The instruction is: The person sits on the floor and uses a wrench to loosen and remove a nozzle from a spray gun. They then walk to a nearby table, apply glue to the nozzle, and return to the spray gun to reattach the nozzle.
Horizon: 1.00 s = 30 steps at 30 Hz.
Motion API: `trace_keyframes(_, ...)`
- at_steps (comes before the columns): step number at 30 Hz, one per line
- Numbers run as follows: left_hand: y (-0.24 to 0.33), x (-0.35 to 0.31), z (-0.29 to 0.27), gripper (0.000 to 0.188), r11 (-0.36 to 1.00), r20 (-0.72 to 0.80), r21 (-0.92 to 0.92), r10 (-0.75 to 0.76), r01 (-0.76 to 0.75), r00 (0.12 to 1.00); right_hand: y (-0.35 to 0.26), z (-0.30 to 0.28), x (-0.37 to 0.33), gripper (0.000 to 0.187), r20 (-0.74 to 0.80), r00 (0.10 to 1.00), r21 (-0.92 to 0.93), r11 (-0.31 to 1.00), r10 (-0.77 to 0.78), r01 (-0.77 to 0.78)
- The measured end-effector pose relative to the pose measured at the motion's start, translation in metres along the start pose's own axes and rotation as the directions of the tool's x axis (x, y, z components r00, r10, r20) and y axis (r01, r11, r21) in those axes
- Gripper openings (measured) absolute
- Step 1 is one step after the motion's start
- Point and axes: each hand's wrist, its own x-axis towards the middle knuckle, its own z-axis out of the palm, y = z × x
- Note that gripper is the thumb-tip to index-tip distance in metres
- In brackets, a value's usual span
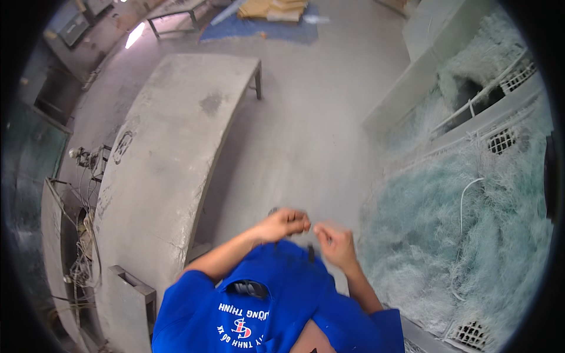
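Observation:
In front of my blue shirt (276,288), my two hands are held close together at chest height. My left hand (285,224) has its fingers curled and pinched toward the thumb. A short gap away, my right hand (336,242) is closed too, its thumb and fingers pressed together and slightly blurred. Anything between the fingertips is too small to make out. A dark object (250,288) sits at the opening of the shirt's chest pocket. Neither hand touches the long table or the fibrous mass beside me.
On my left runs a long grey dusty table (170,129), with cables (82,265) beyond it. To my right, pale green fibrous material (429,235) covers a frame with white grilles (502,141). Yellowish pieces (273,9) lie on a blue sheet (259,30) far ahead.

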Motion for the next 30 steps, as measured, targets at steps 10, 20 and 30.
trace_keyframes(10,0.146,0.27,-0.153,0.023,0.952,0.08,0.305,-0.01,-0.015,0.997,0.159,-0.07,0.256,0.002,-0.084,0.954,0.177,0.947,0.287,-0.269)
trace_keyframes(20,0.255,0.506,-0.318,0.022,0.996,-0.137,0.066,-0.051,0.061,0.989,0.321,-0.143,0.58,0.006,0.238,0.936,0.239,0.918,0.26,-0.316)
trace_keyframes(30,0.334,0.663,-0.576,0.021,0.994,-0.447,-0.101,-0.076,0.034,0.891,0.421,-0.08,0.936,0.008,0.534,0.827,0.209,0.921,0.174,-0.328)
